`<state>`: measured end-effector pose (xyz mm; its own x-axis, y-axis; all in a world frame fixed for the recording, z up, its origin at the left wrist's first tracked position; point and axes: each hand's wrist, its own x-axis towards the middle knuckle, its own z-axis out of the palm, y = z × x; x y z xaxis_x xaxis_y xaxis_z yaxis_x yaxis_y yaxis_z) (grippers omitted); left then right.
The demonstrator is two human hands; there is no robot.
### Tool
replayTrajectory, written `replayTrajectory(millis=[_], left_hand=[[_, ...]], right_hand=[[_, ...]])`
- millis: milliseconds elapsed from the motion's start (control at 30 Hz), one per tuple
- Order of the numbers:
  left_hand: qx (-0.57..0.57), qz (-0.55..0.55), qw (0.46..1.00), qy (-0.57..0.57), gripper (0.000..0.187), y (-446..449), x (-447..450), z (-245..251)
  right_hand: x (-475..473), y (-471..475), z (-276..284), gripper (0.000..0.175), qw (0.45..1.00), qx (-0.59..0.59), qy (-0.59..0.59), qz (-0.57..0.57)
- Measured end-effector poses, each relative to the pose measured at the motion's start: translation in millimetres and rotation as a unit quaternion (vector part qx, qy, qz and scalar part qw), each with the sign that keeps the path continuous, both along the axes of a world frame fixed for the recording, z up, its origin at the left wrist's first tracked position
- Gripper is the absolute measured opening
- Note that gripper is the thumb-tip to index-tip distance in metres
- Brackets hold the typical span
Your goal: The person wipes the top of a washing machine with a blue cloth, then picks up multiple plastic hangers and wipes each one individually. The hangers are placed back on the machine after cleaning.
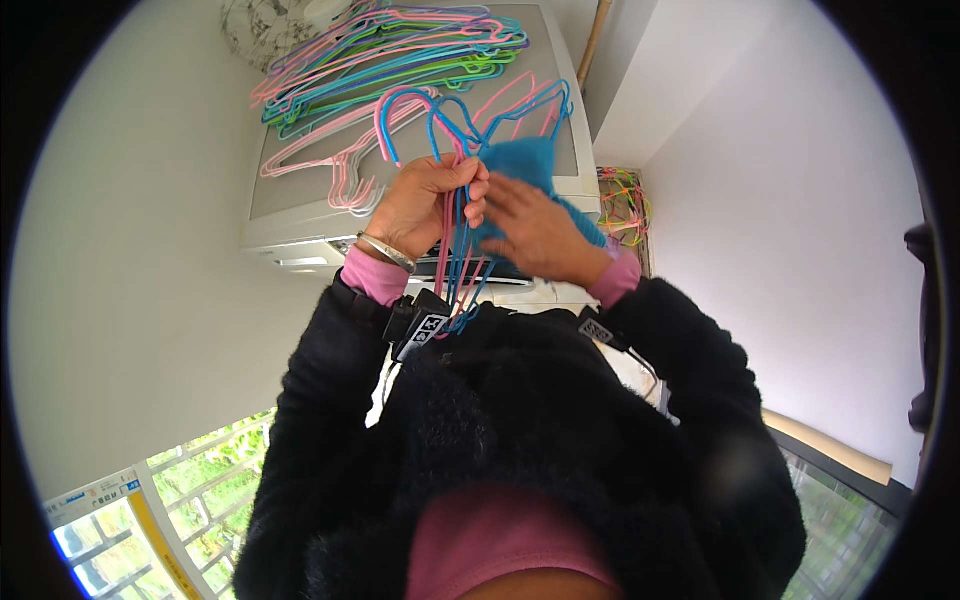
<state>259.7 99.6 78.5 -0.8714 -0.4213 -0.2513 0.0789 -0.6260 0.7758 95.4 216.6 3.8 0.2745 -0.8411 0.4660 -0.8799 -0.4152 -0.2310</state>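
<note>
Several pink and blue clothes hangers (450, 247) hang as a bunch from my left hand (427, 196), which is closed around them just below their hooks. My right hand (536, 229) looks blurred against a blue cloth (525, 159) beside the bunch; its fingers point toward the hangers. Whether those fingers grip the cloth cannot be told. Part of the cloth lies behind the right hand and wrist. Beyond it, the ends of pink and blue hangers (517, 109) stick out over the washing machine's top.
A large pile of coloured hangers (397, 60) lies on the white washing machine (300, 196), with several pink and white hangers (330, 161) nearer to me. A patterned cloth (262, 34) is at the back left. Walls stand on both sides; a bamboo pole (594, 41) leans behind.
</note>
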Motion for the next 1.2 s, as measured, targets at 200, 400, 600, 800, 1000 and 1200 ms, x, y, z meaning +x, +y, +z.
replayTrajectory(millis=[200, 400, 600, 800, 1000, 1200], left_hand=[[0.031, 0.056, 0.998, 0.002, 0.02, -0.7, 4.6, -7.6], [0.038, 0.049, 0.998, 0.02, 0.016, 1.6, 4.2, -5.5], [-0.028, 0.059, 0.998, -0.016, 0.016, 14.5, -3.0, 4.1], [-0.035, 0.012, 0.999, -0.001, 0.018, 17.1, -9.1, 8.5], [-0.043, 0.01, 0.999, -0.002, 0.017, 23.5, -10.8, 4.5], [-0.006, 0.025, 1.0, -0.006, 0.018, 27.9, -9.7, 1.2]], right_hand=[[-10.8, 8.8, -0.1, 0.046, 0.999, 0.01, -0.04, 0.0], [0.7, 24.1, -2.3, 0.051, 0.999, 0.028, -0.012, -0.018], [-16.9, 20.9, -4.2, 0.049, 0.998, 0.037, -0.053, 0.008], [-44.0, -10.1, -0.2, 0.052, 0.987, -0.036, 0.001, -0.16], [-35.9, -25.9, 15.4, 0.035, 0.97, -0.017, -0.139, -0.197], [-25.5, -67.2, 0.3, 0.025, 0.959, -0.123, -0.188, -0.173]])
